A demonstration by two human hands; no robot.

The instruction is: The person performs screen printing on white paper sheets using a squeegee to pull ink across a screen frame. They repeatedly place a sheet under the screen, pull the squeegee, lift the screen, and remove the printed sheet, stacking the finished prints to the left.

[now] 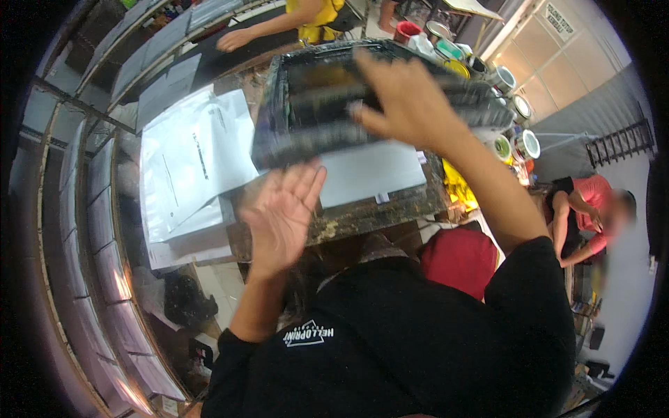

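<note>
A black screen-printing frame (pixel 348 134), smeared by motion, is over the far part of the worktable. My left hand (pixel 282 209) is open, palm up, with fingers stretched out near the frame's front edge; it holds nothing. My right hand (pixel 411 101) reaches over the frame's right part, thumb and forefinger spread apart. It is blurred, and whether it touches the frame cannot be made out. A pale flat sheet (pixel 373 174) lies on the table, partly under the frame. Left of it, white printed plastic bags (pixel 188 164) lie in a stack.
Paint tins and tubs (pixel 503 80) stand along the table's right side. Racks with pale sheets (pixel 104 244) fill the left. A co-worker's arm (pixel 261 29) reaches in at the far side; another person in red (pixel 592 209) sits at the right. Yellow crumpled material (pixel 458 187) hangs by the table corner.
</note>
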